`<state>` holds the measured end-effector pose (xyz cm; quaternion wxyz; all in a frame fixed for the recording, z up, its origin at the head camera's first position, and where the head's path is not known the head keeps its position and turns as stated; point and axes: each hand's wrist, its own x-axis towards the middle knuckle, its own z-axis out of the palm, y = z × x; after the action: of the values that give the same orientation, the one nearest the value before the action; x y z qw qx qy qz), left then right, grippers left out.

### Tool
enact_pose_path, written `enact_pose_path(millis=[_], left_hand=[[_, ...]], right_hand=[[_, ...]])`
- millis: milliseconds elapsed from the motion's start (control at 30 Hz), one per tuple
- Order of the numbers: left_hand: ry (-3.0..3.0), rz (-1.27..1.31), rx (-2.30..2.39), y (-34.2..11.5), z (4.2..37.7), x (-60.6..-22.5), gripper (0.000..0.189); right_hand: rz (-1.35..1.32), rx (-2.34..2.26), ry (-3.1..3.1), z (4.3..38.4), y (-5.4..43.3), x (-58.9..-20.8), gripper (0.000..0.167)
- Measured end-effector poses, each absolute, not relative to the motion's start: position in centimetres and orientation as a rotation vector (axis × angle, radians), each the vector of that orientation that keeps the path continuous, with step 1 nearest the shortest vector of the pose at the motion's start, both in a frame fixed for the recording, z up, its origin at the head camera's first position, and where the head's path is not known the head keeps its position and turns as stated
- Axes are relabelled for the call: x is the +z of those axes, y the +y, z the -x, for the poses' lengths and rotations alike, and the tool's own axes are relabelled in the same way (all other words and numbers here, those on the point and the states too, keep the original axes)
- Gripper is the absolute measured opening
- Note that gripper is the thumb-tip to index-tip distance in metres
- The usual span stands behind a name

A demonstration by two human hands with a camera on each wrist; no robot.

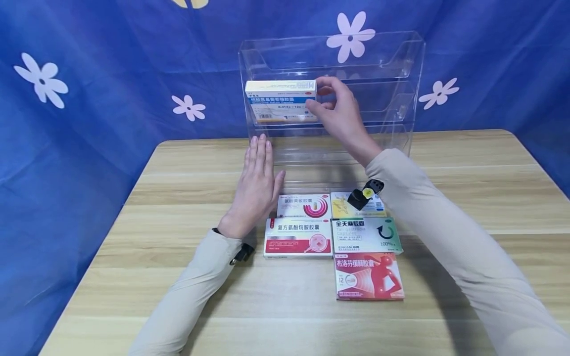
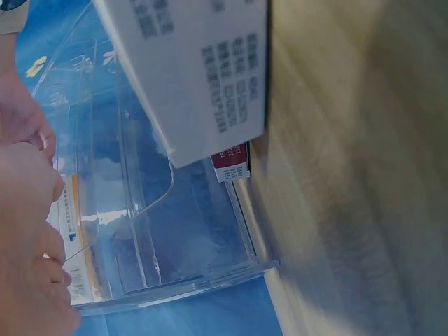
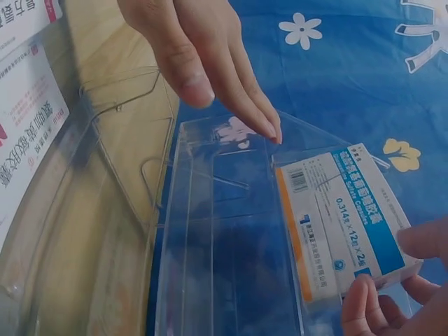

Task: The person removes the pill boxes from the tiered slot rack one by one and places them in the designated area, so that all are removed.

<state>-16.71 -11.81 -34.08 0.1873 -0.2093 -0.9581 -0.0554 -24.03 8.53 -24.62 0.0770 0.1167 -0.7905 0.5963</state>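
Note:
A white medicine box with a blue band (image 1: 280,101) stands in the left part of the middle tier of a clear acrylic display rack (image 1: 307,54). My right hand (image 1: 340,112) pinches its right end between thumb and fingers. In the right wrist view the box (image 3: 343,224) shows an orange lower edge and sits behind the tier's clear front. Flat and straight-fingered, my left hand (image 1: 256,190) holds nothing; its fingertips overlap the rack's lower left side. Several medicine boxes lie close to its right, the nearest being a red-and-white box (image 1: 298,238).
A box with a pink spiral (image 1: 305,206) and a yellow box (image 1: 345,205) lie just before the rack. Nearer are a green-and-white box (image 1: 367,235) and a red box (image 1: 368,277). A blue flowered cloth (image 1: 111,89) hangs behind the wooden table (image 1: 147,207).

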Motion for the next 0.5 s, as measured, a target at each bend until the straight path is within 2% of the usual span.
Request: enact_pose_path(millis=[500], left_hand=[[-2.699, 0.614, -0.196, -12.2, 16.8, -34.2, 0.068]], right_hand=[[-0.348, 1.953, -2.204, 25.3, 8.5, -24.0, 0.018]])
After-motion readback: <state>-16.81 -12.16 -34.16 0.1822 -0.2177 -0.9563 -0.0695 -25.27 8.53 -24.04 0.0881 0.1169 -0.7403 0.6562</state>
